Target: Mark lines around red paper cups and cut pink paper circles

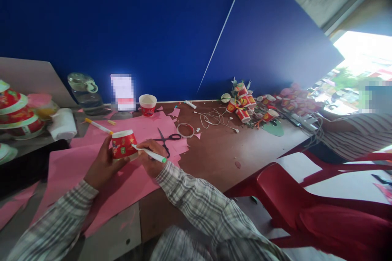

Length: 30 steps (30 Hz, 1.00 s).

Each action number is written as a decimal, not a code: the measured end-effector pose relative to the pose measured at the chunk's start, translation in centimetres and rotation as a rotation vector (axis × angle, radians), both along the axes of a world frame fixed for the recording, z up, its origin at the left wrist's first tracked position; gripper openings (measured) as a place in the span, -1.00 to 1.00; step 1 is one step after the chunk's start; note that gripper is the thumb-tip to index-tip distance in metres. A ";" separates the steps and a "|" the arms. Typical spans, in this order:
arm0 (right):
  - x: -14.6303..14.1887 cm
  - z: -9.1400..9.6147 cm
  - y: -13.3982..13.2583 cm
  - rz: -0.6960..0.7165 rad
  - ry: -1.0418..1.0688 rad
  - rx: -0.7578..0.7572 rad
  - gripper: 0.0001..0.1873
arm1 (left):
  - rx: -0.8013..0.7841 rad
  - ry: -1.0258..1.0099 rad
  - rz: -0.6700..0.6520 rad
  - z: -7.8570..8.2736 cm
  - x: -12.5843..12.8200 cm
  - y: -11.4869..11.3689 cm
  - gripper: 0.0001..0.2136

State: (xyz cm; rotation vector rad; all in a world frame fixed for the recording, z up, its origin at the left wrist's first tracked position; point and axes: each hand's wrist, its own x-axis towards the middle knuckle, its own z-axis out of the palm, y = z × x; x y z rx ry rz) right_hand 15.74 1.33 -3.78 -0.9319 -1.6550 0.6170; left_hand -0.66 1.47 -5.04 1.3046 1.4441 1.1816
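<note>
My left hand point(102, 164) grips a red paper cup point(123, 144) turned upside down on a large pink paper sheet point(101, 189). My right hand point(151, 159) holds a white marker with a green end point(150, 153), its tip against the cup's base edge. Black scissors point(167, 140) lie on the pink paper just beyond my right hand. Both sleeves are checked.
A second red cup point(147, 105), a tape ring point(185, 130), white earphones point(212, 118) and a pile of decorated cups point(245, 104) lie on the brown table. Stacked bowls point(15, 114) and a jar point(84, 91) sit left. Red plastic chair point(306, 208) right; another person's striped sleeve point(355, 136).
</note>
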 end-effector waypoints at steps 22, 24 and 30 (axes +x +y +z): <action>0.1 0.2 -0.4 0.039 -0.014 0.019 -0.79 | 0.032 -0.007 -0.012 0.6 0.2 -0.1 -0.02; 0.0 0.2 -0.3 0.037 -0.013 0.028 -0.79 | 0.031 0.011 0.003 0.6 0.2 -0.1 0.01; 0.0 -0.2 0.0 0.010 -0.007 0.043 -0.80 | 0.014 0.023 0.012 0.3 0.0 0.0 0.04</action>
